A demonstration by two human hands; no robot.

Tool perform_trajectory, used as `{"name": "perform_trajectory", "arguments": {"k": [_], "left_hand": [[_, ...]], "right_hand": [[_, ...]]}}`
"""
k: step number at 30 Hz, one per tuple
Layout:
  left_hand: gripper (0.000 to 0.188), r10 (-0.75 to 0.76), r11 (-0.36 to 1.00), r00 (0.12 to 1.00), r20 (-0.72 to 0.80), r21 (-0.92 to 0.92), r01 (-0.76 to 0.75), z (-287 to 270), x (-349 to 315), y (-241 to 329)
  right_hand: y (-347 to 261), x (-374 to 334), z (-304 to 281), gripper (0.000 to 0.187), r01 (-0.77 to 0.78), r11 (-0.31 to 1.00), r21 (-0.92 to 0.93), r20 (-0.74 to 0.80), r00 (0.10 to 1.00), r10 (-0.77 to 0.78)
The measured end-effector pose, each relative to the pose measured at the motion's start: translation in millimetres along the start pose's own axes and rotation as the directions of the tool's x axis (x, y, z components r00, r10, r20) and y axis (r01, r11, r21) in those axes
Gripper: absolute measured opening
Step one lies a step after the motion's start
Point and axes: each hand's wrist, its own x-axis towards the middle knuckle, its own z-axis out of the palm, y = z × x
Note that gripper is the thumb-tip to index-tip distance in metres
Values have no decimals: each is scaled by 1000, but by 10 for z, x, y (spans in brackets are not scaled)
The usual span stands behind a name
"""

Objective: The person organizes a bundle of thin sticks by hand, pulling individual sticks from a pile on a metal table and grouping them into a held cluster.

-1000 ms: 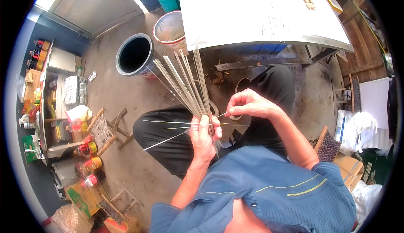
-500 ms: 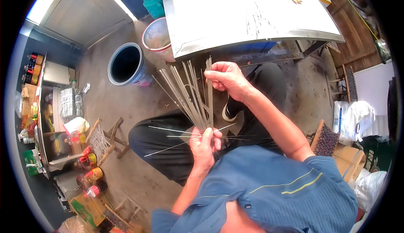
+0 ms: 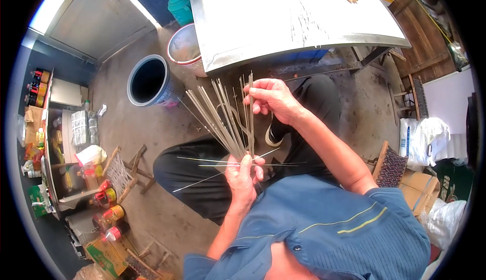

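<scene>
Fingers of the left hand (image 3: pixel 241 181) are closed around the lower part of a bundle of thin strips (image 3: pixel 229 139), thumb on top, with no visible gap. The strips extend forward from this grip, away from the torso, and fan out toward their free ends. Long axis: roughly fore-and-aft, with the outer group leaning left and the inner group near upright. Several cross strips (image 3: pixel 208 160) pass through or behind the same grip, projecting to both sides of it, nearly square to the bundle.

The right hand (image 3: pixel 276 98) is positioned forward and slightly right of the left grip. Its thumb and forefinger are pinched together on the rightmost strips near their free ends; the remaining fingers are curled. Key relation: left hand nearer the base, right hand nearer the tips, with the fanned lengths between them and to the left.

Beyond the grip, the left thigh (image 3: pixel 187 163) lies below and left of the fan. The bucket (image 3: pixel 148 101) stands farther forward and left; the table (image 3: pixel 243 22) is ahead.

Limits of view: the strips inside the left fist are covered, and their lower ends cannot be traced. The number of strips under the right fingertips cannot be told.
</scene>
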Motion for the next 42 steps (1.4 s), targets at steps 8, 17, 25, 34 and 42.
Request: {"name": "perform_trajectory", "arguments": {"k": [8, 17, 25, 34, 42], "left_hand": [[9, -4, 1000, 1000, -5, 6, 4, 11, -7, 11], [9, 27, 999, 999, 18, 25, -28, 16, -31, -2], [9, 30, 999, 999, 15, 18, -30, 2, -28, -21], [8, 21, 1000, 1000, 15, 16, -21, 7, -23, -32], [9, 26, 999, 1000, -1, 33, -26, 14, -15, -43]], "right_hand": [[16, 3, 0, 18, 2, 1000, 13, -17, 1000, -1], [-34, 37, 31, 11, 44, 996, 83, -39, 998, -41], [-21, 52, 2, 11, 44, 997, 65, -38, 998, -42], [6, 77, -51, 11, 52, 997, 52, -34, 998, -51], [11, 91, -49, 10, 68, 997, 36, -39, 997, -67]]}}
